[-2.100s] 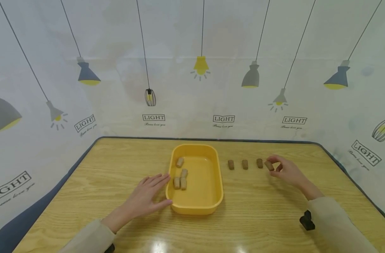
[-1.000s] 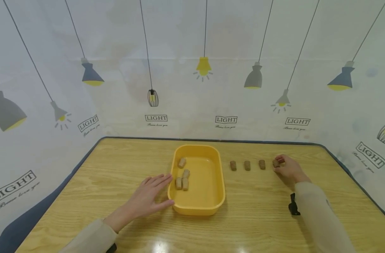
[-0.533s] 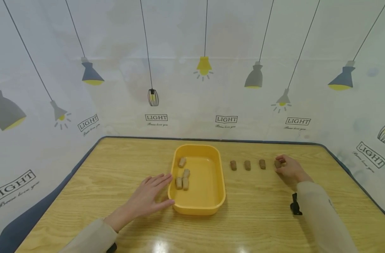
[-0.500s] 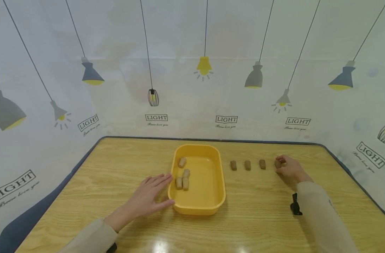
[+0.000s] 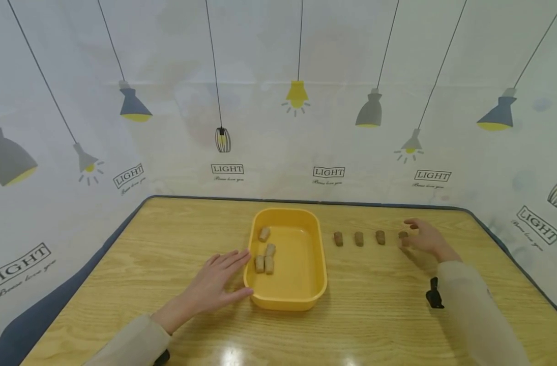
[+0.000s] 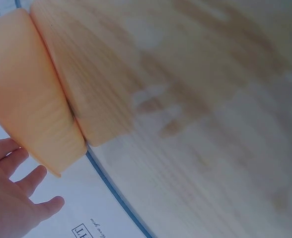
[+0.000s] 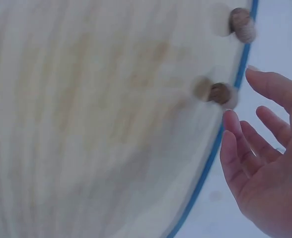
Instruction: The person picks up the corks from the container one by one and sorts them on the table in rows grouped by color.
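In the head view my left hand (image 5: 210,284) has its fingers spread, with fingertips and thumb touching the left wall of a yellow tray (image 5: 301,300). Several cork stoppers lie inside it, one of them a cork (image 5: 264,234) near the back left corner. To the right of the tray stands a row of corks, from the nearest cork (image 5: 338,239) to the farthest cork (image 5: 403,239). My right hand (image 5: 427,239) is just beside that last cork, fingers loosened and holding nothing. The right wrist view shows the hand apart from a cork (image 7: 221,94).
Everything stands on a wood-grain tabletop (image 5: 360,315). A wall covering (image 5: 260,101) printed with lamps rises behind the back edge and at both sides. Each sleeve has a black strap piece, such as the strap piece (image 5: 435,294) under the right wrist.
My right hand moved right with a cork, stood it at the row's right end, then let go and drew slightly away. The left hand stayed on the tray.
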A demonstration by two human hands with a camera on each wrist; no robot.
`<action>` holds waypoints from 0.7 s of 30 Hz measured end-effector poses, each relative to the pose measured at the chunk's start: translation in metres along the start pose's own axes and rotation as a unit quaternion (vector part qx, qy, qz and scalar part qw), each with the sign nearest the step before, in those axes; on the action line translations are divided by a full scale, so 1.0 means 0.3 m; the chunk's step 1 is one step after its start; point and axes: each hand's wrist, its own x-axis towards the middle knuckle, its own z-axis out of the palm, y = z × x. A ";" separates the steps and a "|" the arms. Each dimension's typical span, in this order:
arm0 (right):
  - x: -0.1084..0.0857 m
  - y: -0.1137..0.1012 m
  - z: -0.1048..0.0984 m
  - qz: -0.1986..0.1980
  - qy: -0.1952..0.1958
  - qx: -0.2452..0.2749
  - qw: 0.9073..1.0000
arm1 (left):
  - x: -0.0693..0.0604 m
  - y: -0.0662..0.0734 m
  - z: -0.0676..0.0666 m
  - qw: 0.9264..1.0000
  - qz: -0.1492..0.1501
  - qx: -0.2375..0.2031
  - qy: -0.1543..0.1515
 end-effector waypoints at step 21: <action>0.136 -0.540 0.094 -0.135 0.005 0.077 0.988 | -0.002 -0.004 0.003 1.000 -0.005 -0.001 -0.011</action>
